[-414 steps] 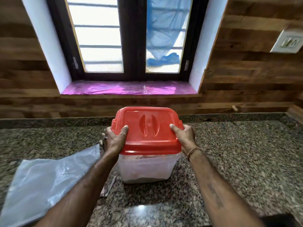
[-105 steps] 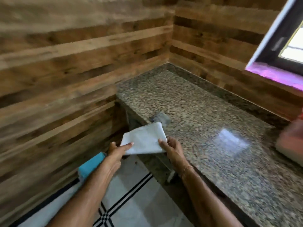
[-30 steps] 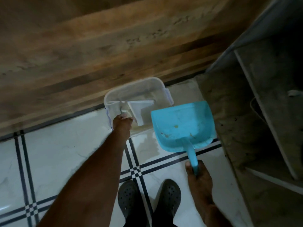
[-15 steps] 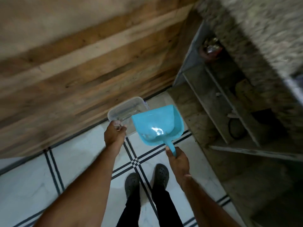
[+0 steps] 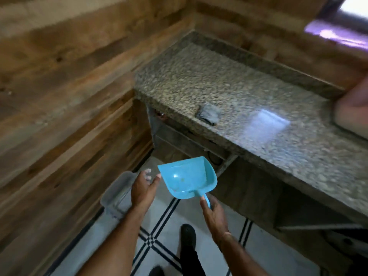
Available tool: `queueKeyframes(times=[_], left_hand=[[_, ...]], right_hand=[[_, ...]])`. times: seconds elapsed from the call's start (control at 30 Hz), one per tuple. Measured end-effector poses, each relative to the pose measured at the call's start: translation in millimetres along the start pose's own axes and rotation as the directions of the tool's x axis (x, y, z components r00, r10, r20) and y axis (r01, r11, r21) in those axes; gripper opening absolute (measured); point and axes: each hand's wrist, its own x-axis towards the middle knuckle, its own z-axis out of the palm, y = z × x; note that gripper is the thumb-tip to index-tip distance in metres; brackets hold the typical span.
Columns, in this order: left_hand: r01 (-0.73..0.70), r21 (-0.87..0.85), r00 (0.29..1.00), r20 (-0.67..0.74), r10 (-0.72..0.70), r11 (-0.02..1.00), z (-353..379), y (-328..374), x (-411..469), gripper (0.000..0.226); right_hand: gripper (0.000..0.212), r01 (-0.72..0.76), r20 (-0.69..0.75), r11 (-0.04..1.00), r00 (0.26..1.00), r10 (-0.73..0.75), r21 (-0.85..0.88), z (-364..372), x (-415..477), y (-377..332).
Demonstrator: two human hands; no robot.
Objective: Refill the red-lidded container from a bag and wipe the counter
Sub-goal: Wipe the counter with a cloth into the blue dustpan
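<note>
Half a second ago my left hand (image 5: 143, 189) was gripping the rim of the clear tub (image 5: 117, 193); now it has let go, fingers spread and empty, hovering just off the tub's near side with pale dust on the fingertips. My right hand (image 5: 214, 213) is still wrapped around the handle of the blue dustpan (image 5: 188, 179), which has come up with my view, since I have straightened from the floor toward the counter (image 5: 249, 100).

My read is that the emptying is finished and the pan is headed back to the counter or to storage. Only a few specks show inside it.

The dustpan's long axis runs from the handle at about 5 o'clock to the open mouth at about 11 o'clock, mouth pointing away from me toward the wall corner, scoop face up. The tub lies at 9 o'clock from the pan, near the wooden wall, apparently low by the floor; blur hides whether it is resting there.

On the counter, at 12 o'clock from the pan, a small grey cloth (image 5: 208, 114) sits near the front edge. The red-lidded container (image 5: 353, 108) is only a blurred pinkish shape at the far 3 o'clock edge, on the counter, well apart from both hands. Wiping appears still to be done.
</note>
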Motion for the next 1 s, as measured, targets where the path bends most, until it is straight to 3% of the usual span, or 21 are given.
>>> queueKeyframes(times=[0.1,0.2,0.33,0.47,0.83,1.0], left_hand=[[-0.137,0.064,0.988,0.081,0.132,0.988,26,42,-5,0.048],[-0.269,0.138,0.954,0.173,0.244,0.953,57,71,-4,0.047],[-0.405,0.234,0.897,0.292,0.333,0.884,106,103,-7,0.050],[-0.447,0.242,0.870,0.343,0.355,0.861,156,126,5,0.055],[-0.464,0.381,0.884,0.251,0.394,0.800,223,172,81,0.059],[-0.340,0.498,0.933,0.072,0.352,0.798,234,207,132,0.066]], right_hand=[[0.048,-0.031,-0.071,0.994,0.997,0.038,0.101,-30,-4,10],[0.039,-0.102,-0.089,0.962,0.988,0.128,0.254,-58,-1,17],[0.030,-0.214,-0.101,0.913,0.959,0.263,0.348,-90,12,36],[0.029,-0.309,-0.080,0.853,0.924,0.374,0.422,-113,39,56],[0.017,-0.420,-0.066,0.741,0.847,0.527,0.524,-131,97,59],[0.020,-0.414,-0.104,0.745,0.837,0.537,0.523,-120,103,59]])
